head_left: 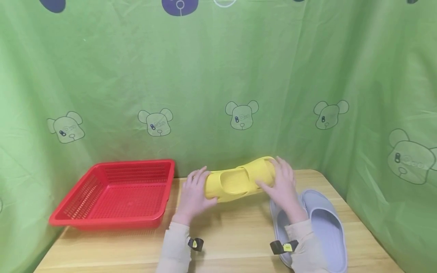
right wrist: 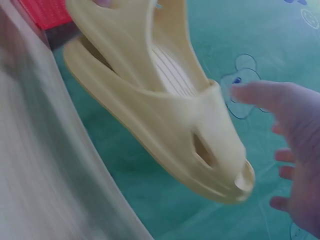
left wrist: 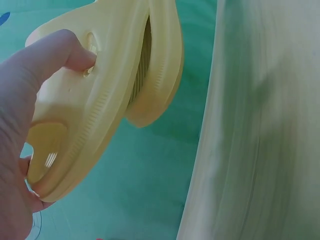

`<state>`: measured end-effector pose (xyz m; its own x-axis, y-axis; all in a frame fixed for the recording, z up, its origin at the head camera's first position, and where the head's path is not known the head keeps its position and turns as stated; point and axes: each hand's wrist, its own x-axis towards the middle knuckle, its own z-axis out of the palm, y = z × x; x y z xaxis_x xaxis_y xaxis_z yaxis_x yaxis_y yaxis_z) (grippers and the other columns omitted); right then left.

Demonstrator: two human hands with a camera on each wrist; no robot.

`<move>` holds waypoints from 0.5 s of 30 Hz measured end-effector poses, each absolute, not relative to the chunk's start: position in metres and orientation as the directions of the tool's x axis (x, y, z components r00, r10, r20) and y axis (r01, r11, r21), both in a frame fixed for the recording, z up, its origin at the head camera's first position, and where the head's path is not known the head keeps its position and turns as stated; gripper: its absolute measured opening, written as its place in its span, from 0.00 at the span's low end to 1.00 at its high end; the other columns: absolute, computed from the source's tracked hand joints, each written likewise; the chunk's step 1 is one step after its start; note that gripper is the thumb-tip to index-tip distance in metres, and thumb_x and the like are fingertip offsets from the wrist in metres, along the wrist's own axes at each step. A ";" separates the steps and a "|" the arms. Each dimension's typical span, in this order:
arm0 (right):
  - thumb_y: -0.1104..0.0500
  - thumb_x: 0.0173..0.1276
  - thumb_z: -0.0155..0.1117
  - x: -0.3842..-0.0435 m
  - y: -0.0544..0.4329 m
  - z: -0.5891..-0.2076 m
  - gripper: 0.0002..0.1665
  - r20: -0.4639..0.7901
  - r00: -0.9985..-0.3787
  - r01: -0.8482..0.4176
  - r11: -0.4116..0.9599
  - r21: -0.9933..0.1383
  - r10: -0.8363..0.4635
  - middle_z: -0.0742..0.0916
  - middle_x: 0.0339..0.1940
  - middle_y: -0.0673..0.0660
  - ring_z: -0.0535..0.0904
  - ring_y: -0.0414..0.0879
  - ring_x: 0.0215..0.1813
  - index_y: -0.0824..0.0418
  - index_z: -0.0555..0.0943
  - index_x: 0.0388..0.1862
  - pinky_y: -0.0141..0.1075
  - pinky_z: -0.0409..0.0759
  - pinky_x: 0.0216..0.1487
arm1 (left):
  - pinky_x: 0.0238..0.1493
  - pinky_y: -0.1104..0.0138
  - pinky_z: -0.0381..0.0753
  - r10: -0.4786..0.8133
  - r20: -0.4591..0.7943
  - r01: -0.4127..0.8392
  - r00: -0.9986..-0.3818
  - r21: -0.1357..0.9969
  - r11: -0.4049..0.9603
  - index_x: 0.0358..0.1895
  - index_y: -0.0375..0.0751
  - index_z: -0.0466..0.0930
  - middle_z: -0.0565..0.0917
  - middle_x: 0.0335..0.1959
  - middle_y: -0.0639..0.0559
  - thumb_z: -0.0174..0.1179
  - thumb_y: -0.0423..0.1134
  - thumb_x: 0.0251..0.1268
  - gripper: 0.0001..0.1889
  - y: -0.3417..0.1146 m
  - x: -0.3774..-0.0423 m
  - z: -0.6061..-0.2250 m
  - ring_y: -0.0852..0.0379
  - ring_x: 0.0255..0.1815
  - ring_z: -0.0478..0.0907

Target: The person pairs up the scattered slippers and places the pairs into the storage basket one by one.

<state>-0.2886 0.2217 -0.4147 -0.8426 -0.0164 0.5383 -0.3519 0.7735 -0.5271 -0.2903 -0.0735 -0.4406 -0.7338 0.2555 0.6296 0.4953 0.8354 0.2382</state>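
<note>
A pair of yellow slippers (head_left: 258,171) is held up over the table in the head view, the two overlapping heel to toe. My left hand (head_left: 194,193) grips one of them at its toe end. In the left wrist view its thumb presses into a side slot of that slipper (left wrist: 107,75), and its fingers are partly hidden behind. At the other end my right hand (head_left: 286,189) is spread beside the second slipper (right wrist: 165,120). The right wrist view shows a gap between its extended thumb and that slipper, with no finger gripping it.
A red plastic basket (head_left: 160,220) with mesh walls stands on the left of the wooden table (head_left: 225,235). A pair of grey-blue slippers (head_left: 326,204) lies at the right, partly under my right forearm. A green curtain (head_left: 205,76) with bear prints surrounds the table.
</note>
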 end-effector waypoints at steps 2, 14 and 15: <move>0.47 0.51 0.76 -0.288 0.225 -0.414 0.55 0.508 -0.858 -0.363 0.795 -0.486 -0.081 0.57 0.77 0.69 0.47 0.71 0.76 0.58 0.60 0.74 0.74 0.42 0.68 | 0.62 0.46 0.72 0.256 0.626 0.497 -0.736 0.244 0.833 0.62 0.49 0.69 0.70 0.71 0.50 0.73 0.57 0.35 0.44 -0.077 -0.291 -0.441 0.46 0.67 0.68; 0.55 0.37 0.83 -0.289 0.220 -0.424 0.70 0.401 -0.880 -0.406 0.840 -0.361 -0.253 0.47 0.80 0.67 0.38 0.68 0.78 0.50 0.53 0.78 0.75 0.38 0.67 | 0.65 0.43 0.68 0.294 0.649 0.558 -0.701 0.243 0.794 0.62 0.48 0.70 0.71 0.69 0.51 0.74 0.52 0.32 0.44 -0.087 -0.290 -0.434 0.47 0.69 0.65; 0.56 0.37 0.83 -0.289 0.219 -0.425 0.71 0.398 -0.881 -0.405 0.842 -0.357 -0.255 0.47 0.80 0.66 0.37 0.68 0.79 0.49 0.52 0.79 0.75 0.37 0.68 | 0.65 0.44 0.68 0.298 0.651 0.562 -0.698 0.239 0.792 0.62 0.48 0.71 0.71 0.69 0.51 0.74 0.52 0.32 0.43 -0.087 -0.289 -0.433 0.47 0.69 0.65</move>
<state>-0.2890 0.2185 -0.4249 -0.8811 -0.2552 0.3982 -0.4051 0.8418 -0.3568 -0.2892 -0.0871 -0.4332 -0.6977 0.2982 0.6514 0.5617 0.7921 0.2390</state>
